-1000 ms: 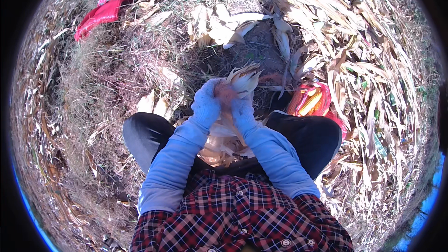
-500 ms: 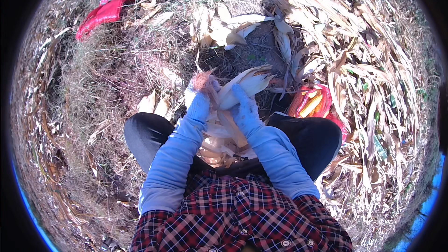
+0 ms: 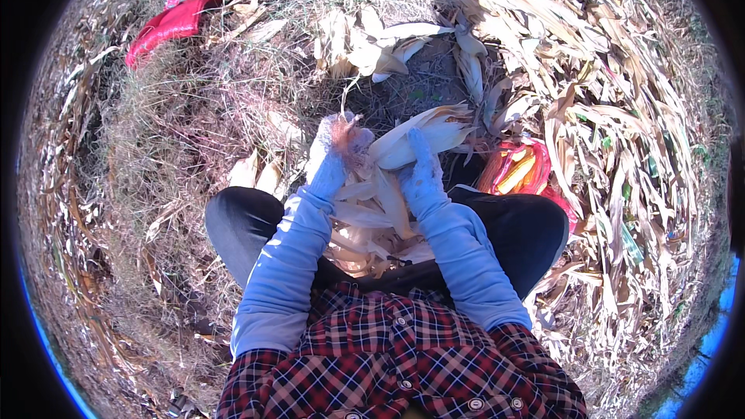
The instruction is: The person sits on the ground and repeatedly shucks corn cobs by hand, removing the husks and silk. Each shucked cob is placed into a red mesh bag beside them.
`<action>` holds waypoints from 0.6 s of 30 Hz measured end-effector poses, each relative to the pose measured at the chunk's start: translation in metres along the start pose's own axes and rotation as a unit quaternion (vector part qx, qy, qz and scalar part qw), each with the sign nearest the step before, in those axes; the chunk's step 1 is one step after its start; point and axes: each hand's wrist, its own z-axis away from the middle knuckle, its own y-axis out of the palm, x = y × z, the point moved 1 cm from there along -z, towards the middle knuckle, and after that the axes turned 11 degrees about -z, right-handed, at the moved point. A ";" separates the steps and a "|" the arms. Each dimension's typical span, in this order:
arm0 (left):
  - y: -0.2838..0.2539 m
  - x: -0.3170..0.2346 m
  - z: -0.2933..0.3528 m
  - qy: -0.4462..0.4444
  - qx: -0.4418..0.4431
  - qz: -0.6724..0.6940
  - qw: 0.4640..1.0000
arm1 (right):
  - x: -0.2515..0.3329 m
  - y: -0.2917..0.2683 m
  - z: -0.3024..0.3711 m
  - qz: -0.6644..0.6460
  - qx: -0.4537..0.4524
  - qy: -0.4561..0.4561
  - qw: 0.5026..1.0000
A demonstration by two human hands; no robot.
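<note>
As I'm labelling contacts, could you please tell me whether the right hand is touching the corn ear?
Touching: the head view shows the right hand against the corn ear, one finger across its husk.

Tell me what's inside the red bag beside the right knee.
Yellow corn shows at the mouth of the red bag. What lies deeper is hidden, and the right knee covers part of the bag.

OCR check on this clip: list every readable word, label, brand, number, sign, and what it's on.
None readable.
Corn ear in the right hand: no lettering visible.
Red item, upper left: nothing legible.
Red bag, right of centre: nothing legible.
Shirt buttons: too small to tell.
</note>
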 end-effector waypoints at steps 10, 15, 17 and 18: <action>0.025 0.009 0.003 0.076 0.062 -0.281 0.955 | -0.010 -0.007 -0.006 0.067 0.037 -0.044 0.996; 0.027 -0.002 0.013 0.181 0.040 -0.475 0.860 | -0.008 0.002 0.004 0.112 0.017 -0.034 0.993; 0.028 -0.004 0.013 0.185 0.035 -0.480 0.857 | -0.010 -0.006 0.000 0.108 0.048 -0.040 0.992; 0.029 -0.004 0.012 0.190 0.030 -0.484 0.854 | -0.011 -0.007 -0.001 0.110 0.063 -0.039 0.991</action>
